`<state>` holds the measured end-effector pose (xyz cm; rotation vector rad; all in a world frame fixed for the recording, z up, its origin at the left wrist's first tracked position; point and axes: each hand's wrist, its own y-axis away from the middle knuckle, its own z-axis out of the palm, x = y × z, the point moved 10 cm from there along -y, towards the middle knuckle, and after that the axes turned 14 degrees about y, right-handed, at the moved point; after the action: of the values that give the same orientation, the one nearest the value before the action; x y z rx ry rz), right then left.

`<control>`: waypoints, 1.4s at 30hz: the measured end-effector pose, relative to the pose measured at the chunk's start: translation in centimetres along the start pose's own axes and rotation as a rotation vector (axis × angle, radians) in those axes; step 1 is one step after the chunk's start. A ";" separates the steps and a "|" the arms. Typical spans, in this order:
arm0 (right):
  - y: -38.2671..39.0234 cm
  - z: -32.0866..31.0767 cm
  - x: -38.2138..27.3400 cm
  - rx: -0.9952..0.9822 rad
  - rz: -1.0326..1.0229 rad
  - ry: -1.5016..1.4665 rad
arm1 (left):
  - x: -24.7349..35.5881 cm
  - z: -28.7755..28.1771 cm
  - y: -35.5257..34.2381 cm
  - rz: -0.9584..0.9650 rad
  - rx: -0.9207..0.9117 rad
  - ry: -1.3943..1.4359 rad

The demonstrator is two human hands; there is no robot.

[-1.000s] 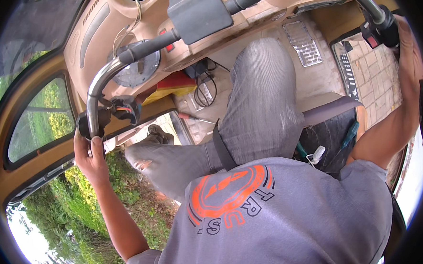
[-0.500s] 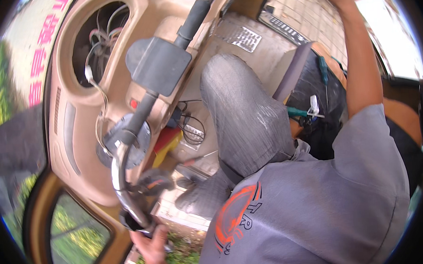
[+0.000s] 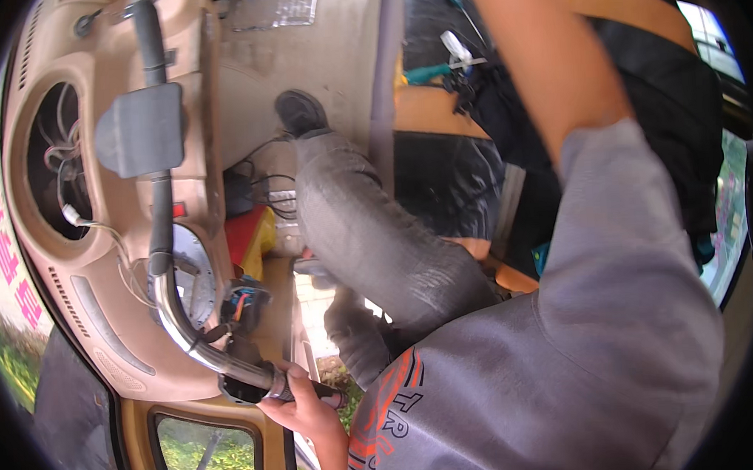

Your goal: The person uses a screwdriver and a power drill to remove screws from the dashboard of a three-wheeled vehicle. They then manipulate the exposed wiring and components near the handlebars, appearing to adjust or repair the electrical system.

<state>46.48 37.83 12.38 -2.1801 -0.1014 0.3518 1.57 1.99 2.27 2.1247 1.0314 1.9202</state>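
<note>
My left hand (image 3: 305,409) is closed around the dark grip at the lower end of a bent metal handlebar (image 3: 175,318), thumb on top. Next to that hand, a black fitting (image 3: 241,387) sits on the bar. Just above it hangs a dark switch housing with coloured wires (image 3: 245,303). Grey foam sleeves cover the upper bar, and a grey plastic cover (image 3: 143,131) is fixed at its middle. My right arm (image 3: 546,56) reaches up past the top edge, so the right hand is out of the picture.
Loose wires hang from a round opening (image 3: 59,162) in the beige dashboard (image 3: 137,371). A teal-handled screwdriver (image 3: 428,74) and a dark bag lie by the seat (image 3: 441,176). A red and yellow object (image 3: 253,241) and black cables are on the floor beside my leg.
The view has turned, and the handlebar now stands more upright in it. My right hand has left the picture at the top. A black shoe now shows on the floor. My left hand stays on the grip.
</note>
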 end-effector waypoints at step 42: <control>70.7 -16.4 -1.1 0.058 2.216 -0.424 | 1.2 -2.0 -3.6 0.307 -0.103 -0.036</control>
<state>46.28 -17.14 -34.98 -1.1342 2.0690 1.8240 -1.75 4.70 1.86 2.3604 0.6133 2.0003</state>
